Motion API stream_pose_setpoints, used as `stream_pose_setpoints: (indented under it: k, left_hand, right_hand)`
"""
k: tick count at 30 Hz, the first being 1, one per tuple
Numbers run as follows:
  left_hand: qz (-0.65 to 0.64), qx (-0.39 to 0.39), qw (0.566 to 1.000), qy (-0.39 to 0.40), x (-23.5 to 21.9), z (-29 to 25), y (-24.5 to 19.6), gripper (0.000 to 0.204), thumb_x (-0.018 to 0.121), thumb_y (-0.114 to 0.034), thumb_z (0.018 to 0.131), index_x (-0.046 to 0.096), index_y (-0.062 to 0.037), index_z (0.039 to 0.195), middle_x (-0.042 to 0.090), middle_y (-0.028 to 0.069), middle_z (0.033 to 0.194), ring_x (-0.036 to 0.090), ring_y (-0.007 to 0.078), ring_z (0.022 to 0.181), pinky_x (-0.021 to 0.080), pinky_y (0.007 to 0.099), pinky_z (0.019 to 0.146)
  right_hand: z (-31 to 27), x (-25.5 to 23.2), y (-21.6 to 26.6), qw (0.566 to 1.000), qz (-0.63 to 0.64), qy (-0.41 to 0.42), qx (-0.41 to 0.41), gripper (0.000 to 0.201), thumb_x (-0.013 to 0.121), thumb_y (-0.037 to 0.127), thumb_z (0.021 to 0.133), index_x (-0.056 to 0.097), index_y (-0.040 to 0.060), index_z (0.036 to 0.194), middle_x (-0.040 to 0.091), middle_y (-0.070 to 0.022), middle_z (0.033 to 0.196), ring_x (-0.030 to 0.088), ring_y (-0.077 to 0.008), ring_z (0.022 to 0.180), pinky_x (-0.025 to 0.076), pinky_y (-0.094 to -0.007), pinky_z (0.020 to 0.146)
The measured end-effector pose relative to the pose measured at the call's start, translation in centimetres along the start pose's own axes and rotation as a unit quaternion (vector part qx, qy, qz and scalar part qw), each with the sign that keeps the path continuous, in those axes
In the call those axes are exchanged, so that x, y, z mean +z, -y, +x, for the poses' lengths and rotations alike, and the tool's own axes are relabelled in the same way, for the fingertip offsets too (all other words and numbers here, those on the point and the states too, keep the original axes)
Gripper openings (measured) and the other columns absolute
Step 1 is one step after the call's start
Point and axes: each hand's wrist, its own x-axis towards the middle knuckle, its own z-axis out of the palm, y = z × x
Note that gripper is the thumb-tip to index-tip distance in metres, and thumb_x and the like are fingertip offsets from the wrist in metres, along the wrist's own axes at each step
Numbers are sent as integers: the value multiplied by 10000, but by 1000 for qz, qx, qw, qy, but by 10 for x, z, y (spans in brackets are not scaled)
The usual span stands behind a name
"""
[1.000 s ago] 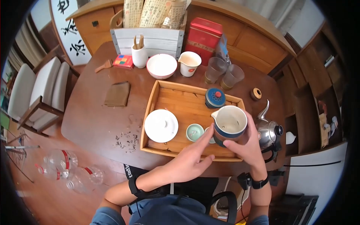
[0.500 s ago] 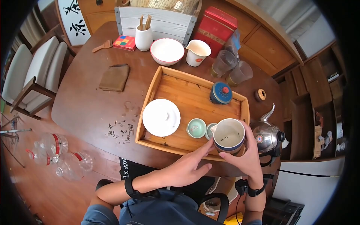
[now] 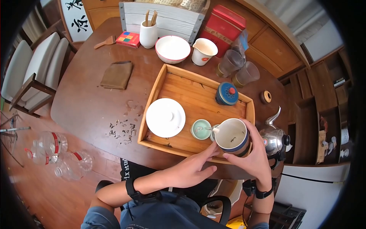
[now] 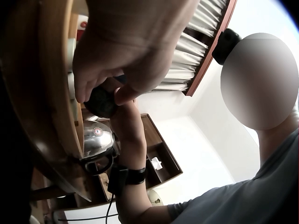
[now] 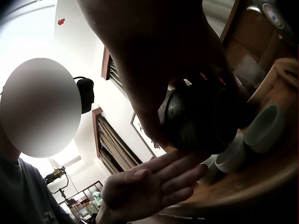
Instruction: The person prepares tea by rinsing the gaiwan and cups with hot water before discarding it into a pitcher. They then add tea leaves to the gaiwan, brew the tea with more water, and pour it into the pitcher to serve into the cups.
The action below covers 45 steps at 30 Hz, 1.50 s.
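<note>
Tilting in the right hand (image 3: 249,158), clasped around it, the pitcher (image 3: 231,136) apparently rests on flat left fingers (image 3: 209,149).

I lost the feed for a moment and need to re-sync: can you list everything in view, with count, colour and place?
pitcher: 1, white inside with blue band, tilted over the tray's near right corner
celadon cups: 2, pale green, in the tray by the pitcher's spout
tray: 1, light wood, table centre
white lid: 1, tray's near left
blue lid: 1, red knob, tray's far right
kettle: 1, steel, right of the tray
bowl: 1, white, beyond the tray
glasses: 2, clear, far right
red tin: 1, far edge
brown cloth: 1, left of the tray
right hand: grips the pitcher
left hand: fingers straight, touching the pitcher's base
</note>
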Motion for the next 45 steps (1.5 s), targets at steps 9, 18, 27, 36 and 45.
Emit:
stream_pose_setpoints:
  k: [9, 18, 27, 36, 45]
  left_hand:
    - [-29, -1, 999, 17, -1, 3, -5, 894, 553, -40, 1074, -84, -32, 1703, 402, 270, 1640, 428, 352, 1536, 392, 452, 1256]
    - [30, -8, 999, 21, 2, -1, -11, 909, 557, -1, 1067, -63, -85, 1727, 237, 200, 1746, 366, 274, 1578, 353, 423, 1268]
    - [26, 20, 998, 51, 19, 22, 4, 886, 607, -136, 1060, 18, 52, 1695, 360, 311, 1654, 426, 387, 1525, 349, 436, 1250]
    - [17, -4, 998, 66, 24, 33, 20, 854, 594, -155, 1072, 42, 19, 1700, 464, 305, 1574, 502, 381, 1469, 437, 443, 1182]
    - [5, -44, 995, 85, 22, 33, 16, 845, 570, -98, 1085, 13, -33, 1717, 368, 229, 1663, 442, 315, 1518, 406, 424, 1223]
  right_hand:
    - [4, -7, 6, 1000, -16, 9, -11, 886, 963, 179, 684, 549, 14, 1450, 647, -177, 1350, 642, -353, 1268, 497, -428, 1092]
    - [-16, 0, -27, 974, 210, -16, 80, 1029, 998, 159, 676, 446, 44, 1537, 554, -115, 1471, 551, -236, 1384, 435, -406, 1182]
    - [-40, -18, -30, 977, 160, -40, 133, 1051, 972, 144, 653, 429, 25, 1545, 574, -113, 1450, 576, -234, 1365, 468, -389, 1153]
    - [-35, -29, -24, 995, 19, -24, 93, 946, 965, 149, 639, 541, 20, 1474, 652, -171, 1342, 656, -329, 1260, 499, -427, 1102]
    - [-33, -32, -23, 997, -7, -16, 79, 949, 970, 142, 640, 535, 25, 1475, 654, -165, 1347, 657, -329, 1262, 501, -434, 1107]
